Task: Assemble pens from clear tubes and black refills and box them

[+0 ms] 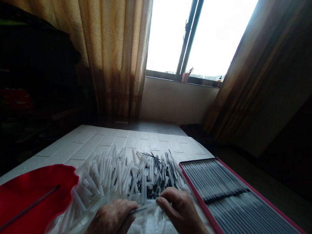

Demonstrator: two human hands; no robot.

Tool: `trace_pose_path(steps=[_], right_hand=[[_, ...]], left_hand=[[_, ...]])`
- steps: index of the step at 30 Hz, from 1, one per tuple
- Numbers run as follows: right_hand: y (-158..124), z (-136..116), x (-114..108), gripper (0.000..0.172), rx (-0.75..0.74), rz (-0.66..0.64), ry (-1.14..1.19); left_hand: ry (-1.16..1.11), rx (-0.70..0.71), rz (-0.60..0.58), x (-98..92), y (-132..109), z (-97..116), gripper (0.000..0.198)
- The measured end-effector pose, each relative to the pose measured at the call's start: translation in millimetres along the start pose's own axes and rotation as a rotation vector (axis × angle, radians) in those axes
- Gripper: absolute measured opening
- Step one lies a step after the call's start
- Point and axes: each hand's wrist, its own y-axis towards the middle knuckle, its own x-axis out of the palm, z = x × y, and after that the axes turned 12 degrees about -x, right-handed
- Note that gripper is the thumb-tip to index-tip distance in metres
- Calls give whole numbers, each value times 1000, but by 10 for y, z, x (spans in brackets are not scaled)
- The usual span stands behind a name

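My left hand (114, 218) is closed on a slim translucent tube (144, 208), with a greyish streak along its left part. The tube slants up to the right. At its other end, my right hand (177, 210) pinches with thumb and forefinger. Whether a dark rod lies inside the tube is too blurred to tell. Just beyond both hands spreads a loose heap of translucent plastic tubes (109, 170). Thin black rods (166, 172) are mixed into the heap's right side. Beside my right hand lies a pink-edged tray (200, 200) with tubes in close parallel rows.
On the left, a red scalloped dish (38, 181) has a thin dark rod (27, 208) lying across it. The white brick-patterned tabletop (116, 137) reaches toward the window wall. Curtains (114, 54) hang beside the window, and a small pink cup (185, 77) stands on its sill.
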Motion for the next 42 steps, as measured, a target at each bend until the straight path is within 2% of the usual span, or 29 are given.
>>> trace_pose_path(steps=[4,8,10,13,16,20,22,27,30,35,42], right_hand=[[-28,55,61,51,-72,-20,-111],[-37,51,64,56,-78,-26,-59],[-39,12,25,49,-86,-13,-13],[-44,-53,-53,22,-48,10,117],[-38,-84,-102,18,-14,8,231],[-9,-77,-107,13,-38,12,226],[1,-68,-99,14,-42,5,198],[2,-47,-79,19,-51,-26,121],[-2,-48,-61,23,-59,-37,74],[-15,-35,-15,37,-83,-67,-31],[-27,23,38,50,-29,-106,65]], left_hand=[[32,70,46,47,26,-23,24],[41,104,90,40,38,-21,23],[20,58,55,17,29,-13,24],[30,-56,-24,-28,24,12,24],[48,-49,6,-59,50,40,26],[40,-3,49,-81,97,66,27],[45,-27,22,-87,105,71,27],[43,25,56,-53,80,46,28],[51,-1,-7,-29,66,29,24],[60,60,8,-10,67,28,25],[16,61,9,51,20,-11,23]])
